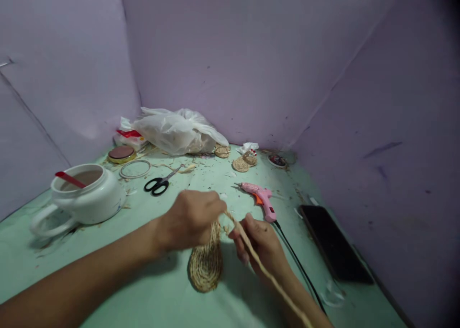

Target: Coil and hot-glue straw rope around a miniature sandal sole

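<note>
A coiled, sole-shaped piece of woven straw cord lies flat on the green table, its upper end hidden under my left hand. The fingers of that hand are closed on a strand of straw cord. From there the strand runs down to the right, across my right hand and along the forearm. My right hand is curled beside the strand, thumb and fingers close to it; whether they pinch it is hard to make out. A pink glue gun rests just beyond my right hand.
Black-handled scissors and a white mug-like pot with a red stick are at left. A dark phone lies at right, near the glue gun's black cable. A plastic bag and small woven discs sit by the wall.
</note>
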Demonstrator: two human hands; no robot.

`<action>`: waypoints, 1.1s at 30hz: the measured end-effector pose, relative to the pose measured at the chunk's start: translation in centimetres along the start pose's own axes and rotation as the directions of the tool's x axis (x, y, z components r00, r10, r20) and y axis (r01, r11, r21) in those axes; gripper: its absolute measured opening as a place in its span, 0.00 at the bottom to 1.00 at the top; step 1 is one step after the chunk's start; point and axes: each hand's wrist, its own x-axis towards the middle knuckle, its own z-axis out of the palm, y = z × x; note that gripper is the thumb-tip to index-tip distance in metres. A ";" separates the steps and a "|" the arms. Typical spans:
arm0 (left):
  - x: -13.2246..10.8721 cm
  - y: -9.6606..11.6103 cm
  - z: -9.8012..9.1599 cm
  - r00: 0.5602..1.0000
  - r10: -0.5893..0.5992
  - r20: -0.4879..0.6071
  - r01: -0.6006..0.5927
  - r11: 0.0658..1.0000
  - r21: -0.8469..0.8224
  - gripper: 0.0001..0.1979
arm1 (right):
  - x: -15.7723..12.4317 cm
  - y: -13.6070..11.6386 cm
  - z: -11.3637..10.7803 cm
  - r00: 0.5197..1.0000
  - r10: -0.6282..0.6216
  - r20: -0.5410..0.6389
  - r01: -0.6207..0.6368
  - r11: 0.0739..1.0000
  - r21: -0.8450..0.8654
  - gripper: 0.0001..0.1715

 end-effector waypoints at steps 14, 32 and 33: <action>-1.3 -6.2 1.9 0.070 -0.981 0.183 0.666 -0.091 -0.741 0.07 | -0.2 1.0 -0.2 0.995 -0.048 -0.084 -0.048 0.507 -0.860 0.19; -3.8 -2.8 3.4 0.092 -0.931 0.354 0.585 -0.238 -0.776 0.09 | -2.5 2.4 0.0 0.980 -0.190 0.064 0.117 0.278 -0.953 0.43; -3.9 -2.8 3.4 0.094 -0.933 0.348 0.581 -0.233 -0.780 0.09 | -2.5 2.5 -0.4 0.971 -0.222 0.092 0.155 0.284 -0.946 0.41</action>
